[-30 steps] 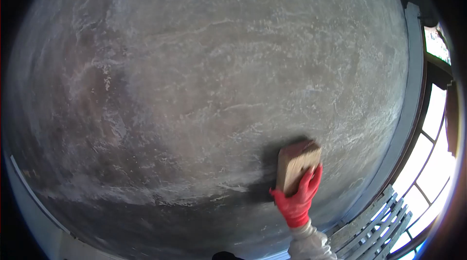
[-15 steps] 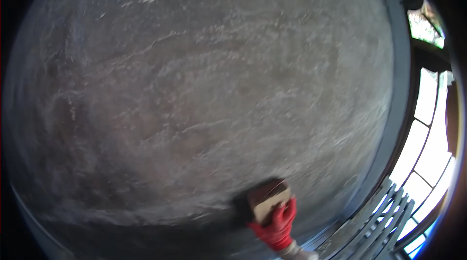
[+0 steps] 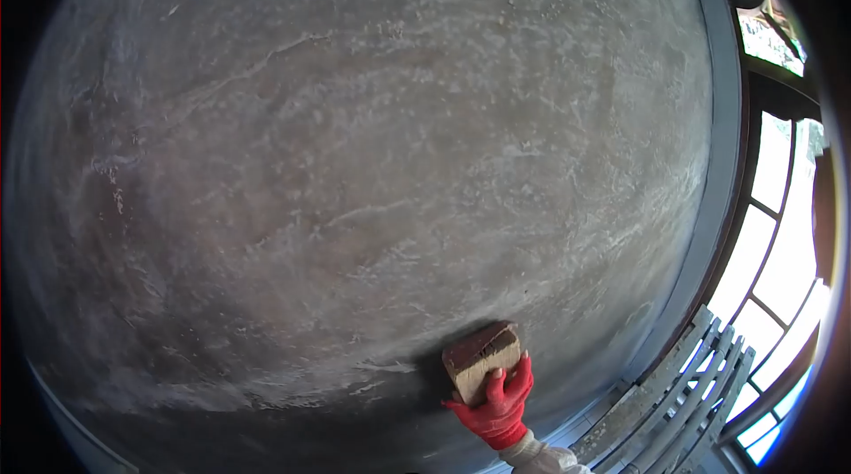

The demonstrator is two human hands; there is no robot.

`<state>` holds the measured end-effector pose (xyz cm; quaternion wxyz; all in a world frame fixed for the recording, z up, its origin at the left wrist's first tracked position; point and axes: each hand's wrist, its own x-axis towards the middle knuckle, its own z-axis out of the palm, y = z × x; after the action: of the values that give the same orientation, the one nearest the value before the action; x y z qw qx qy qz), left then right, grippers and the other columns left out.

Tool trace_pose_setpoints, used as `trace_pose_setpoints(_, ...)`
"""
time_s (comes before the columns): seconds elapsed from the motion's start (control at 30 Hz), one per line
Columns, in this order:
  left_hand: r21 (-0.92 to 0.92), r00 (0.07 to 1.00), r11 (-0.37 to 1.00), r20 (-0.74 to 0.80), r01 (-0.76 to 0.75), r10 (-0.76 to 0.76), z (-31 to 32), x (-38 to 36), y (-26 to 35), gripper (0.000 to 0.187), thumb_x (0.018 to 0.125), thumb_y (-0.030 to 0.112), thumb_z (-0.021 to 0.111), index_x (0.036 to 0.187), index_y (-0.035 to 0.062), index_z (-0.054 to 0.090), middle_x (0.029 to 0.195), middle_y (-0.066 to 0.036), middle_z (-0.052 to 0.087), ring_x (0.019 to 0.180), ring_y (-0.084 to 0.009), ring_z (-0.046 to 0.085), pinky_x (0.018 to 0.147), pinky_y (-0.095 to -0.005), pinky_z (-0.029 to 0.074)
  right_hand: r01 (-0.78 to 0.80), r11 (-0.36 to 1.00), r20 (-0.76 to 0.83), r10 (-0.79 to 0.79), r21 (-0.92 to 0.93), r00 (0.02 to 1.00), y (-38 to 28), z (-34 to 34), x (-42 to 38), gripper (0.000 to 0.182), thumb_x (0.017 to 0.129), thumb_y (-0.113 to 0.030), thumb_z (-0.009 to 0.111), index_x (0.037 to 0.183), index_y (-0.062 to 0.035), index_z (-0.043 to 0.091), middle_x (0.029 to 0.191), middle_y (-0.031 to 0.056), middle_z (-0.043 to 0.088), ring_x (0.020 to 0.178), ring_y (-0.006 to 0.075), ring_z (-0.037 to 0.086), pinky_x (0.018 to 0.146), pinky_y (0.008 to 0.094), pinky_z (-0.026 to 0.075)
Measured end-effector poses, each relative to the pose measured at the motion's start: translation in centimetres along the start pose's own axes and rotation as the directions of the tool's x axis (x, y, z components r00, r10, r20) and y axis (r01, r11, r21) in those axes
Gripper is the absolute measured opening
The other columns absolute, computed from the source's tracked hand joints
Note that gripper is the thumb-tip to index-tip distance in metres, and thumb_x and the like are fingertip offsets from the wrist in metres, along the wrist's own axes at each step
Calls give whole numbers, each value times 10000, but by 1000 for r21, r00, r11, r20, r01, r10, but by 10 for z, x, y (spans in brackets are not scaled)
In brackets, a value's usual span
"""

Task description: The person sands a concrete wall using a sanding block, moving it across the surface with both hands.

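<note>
My right hand (image 3: 498, 412), in a red glove with fingertips of the fingers bare, is closed around a sanding block (image 3: 483, 361). The block is pale wood with a reddish-brown sheet wrapped over its far side. It sits right at the grey plastered wall (image 3: 381, 173), low in the view, casting a dark shadow to its left. Whitish streaks, ridges and small specks mark the plaster. A pale sleeve covers the wrist. My left hand is out of view.
A grey post or trim (image 3: 722, 120) edges the wall on the right, beside dark-framed bright windows (image 3: 767, 208). At lower right, a slatted grey wooden piece (image 3: 683, 412) stands close to my forearm. Pale trim (image 3: 80, 434) runs along the lower left.
The sanding block and my right hand have shifted slightly left. The view has moved a little, so the wall marks and windows sit slightly higher and further left.
</note>
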<state>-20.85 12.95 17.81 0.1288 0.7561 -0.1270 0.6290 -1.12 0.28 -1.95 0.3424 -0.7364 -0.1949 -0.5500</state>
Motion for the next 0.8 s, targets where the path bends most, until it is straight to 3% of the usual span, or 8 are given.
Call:
trace_pose_setpoints(0.2,-3,1000,1000,13,0,0,-2,2,0,355,1006,237,449,1284,29,522,1277,-132,586,1120,-287,599,907,-413,484,-36,996,-82,43,80,996,-38,-30,179,1010,556,-439,895,1416,-148,451,1453,415,257,1183,536,443,935,576,410)
trace_pose_setpoints(0.3,3,1000,1000,10,-12,12,-5,2,-1,359,1005,236,451,1291,28,516,1283,-132,583,1123,-288,598,911,-412,484,-47,997,-139,55,59,989,-44,-22,180,1012,563,-434,892,1429,-164,443,1461,407,258,1196,536,439,947,578,407)
trace_pose_setpoints(0.43,0,1000,1000,-6,-30,30,-9,-5,-3,364,1005,234,453,1300,28,509,1290,-133,579,1128,-288,596,917,-411,483,-8,1000,-9,8,-6,1000,-20,3,16,1068,550,-504,899,1440,-226,378,1432,403,296,1185,531,433,911,599,410)
trace_pose_setpoints(0.47,2,999,999,-6,-34,34,-11,-7,-2,366,1005,233,454,1302,28,507,1292,-133,578,1129,-289,595,918,-410,483,42,999,14,-42,13,999,-8,12,-32,1051,535,-507,906,1417,-256,393,1430,368,314,1161,507,453,886,582,423)
trace_pose_setpoints(0.5,4,999,999,-3,-36,36,-13,-8,-2,367,1005,233,454,1305,27,505,1294,-133,577,1131,-289,595,920,-410,482,130,987,22,-132,92,991,-8,10,-41,1017,520,-501,914,1382,-270,424,1435,331,321,1139,489,468,862,563,435)
trace_pose_setpoints(0.57,6,999,999,-4,-39,39,-14,-8,-1,370,1004,232,456,1309,27,501,1297,-133,575,1133,-289,594,922,-409,482,144,983,40,-149,112,988,-1,14,-48,1002,517,-492,917,1368,-268,438,1436,321,324,1136,488,473,856,559,439)
trace_pose_setpoints(0.73,1,999,999,4,-32,32,-21,-9,2,378,1004,229,458,1321,26,492,1307,-134,570,1139,-290,592,930,-408,481,104,990,-26,-102,91,994,-73,-18,142,975,485,-420,923,1357,-241,524,1435,321,342,1148,470,481,891,519,448)
trace_pose_setpoints(0.8,-6,999,999,1,-38,38,-25,-12,2,381,1004,228,459,1325,26,488,1310,-134,568,1141,-291,591,933,-407,480,49,991,-132,-32,128,991,-97,-20,197,957,501,-363,911,1366,-232,522,1455,306,343,1154,457,484,925,497,428)
